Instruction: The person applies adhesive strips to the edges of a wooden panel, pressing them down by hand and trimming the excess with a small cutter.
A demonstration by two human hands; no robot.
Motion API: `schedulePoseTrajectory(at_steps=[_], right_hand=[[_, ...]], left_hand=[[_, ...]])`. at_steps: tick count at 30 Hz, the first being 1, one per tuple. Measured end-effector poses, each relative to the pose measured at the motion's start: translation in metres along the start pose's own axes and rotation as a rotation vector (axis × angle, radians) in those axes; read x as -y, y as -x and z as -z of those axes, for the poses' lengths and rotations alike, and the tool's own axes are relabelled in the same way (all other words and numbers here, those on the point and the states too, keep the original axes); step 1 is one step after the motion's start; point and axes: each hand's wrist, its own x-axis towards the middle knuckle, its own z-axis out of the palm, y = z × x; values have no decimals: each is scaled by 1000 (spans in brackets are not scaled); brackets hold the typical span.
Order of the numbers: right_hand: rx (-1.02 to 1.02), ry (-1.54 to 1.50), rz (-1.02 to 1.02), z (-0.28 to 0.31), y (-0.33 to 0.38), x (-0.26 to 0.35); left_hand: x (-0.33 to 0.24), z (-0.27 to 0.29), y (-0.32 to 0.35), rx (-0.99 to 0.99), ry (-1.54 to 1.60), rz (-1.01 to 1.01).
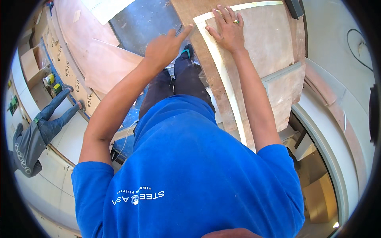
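Right hand [227, 29] pressing flat, fingers spread, on laminate panel [266, 43] lying on worktop [206, 75]. Left hand [164, 47] pointing at panel's pale edge strip [222, 75], grip holding nothing. Risk: uneven pressure sliding panel off line.

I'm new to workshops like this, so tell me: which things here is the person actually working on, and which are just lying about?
In use:
- pale board, right hand flat on it
- cream edge strip
- left hand, finger pointing at the strip's corner

Lying about:
- curved plywood sheets
- tape rolls
- another person nearby
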Motion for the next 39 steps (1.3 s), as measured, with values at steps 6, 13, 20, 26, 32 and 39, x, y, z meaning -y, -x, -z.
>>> schedulePoseTrajectory(at_steps=[6, 13, 20, 26, 32, 39], right_hand=[[3, 1, 3, 27, -10, 16], [73, -17, -29, 20, -5, 9], [74, 7, -54, 16, -8, 10], [28, 16, -54, 8, -3, 8], [14, -82, -128, 16, -4, 8], [48, -128, -142, 14, 1, 3]], left_hand=[[4, 6, 0, 8, -66, -47], [-10, 26, -7, 80, -103, -104], [-3, 34, 4, 240, -179, -115], [13, 69, 15, 223, -15, -37], [41, 12, 28, 15, 318, -120], [11, -9, -10, -56, 307, -142]])
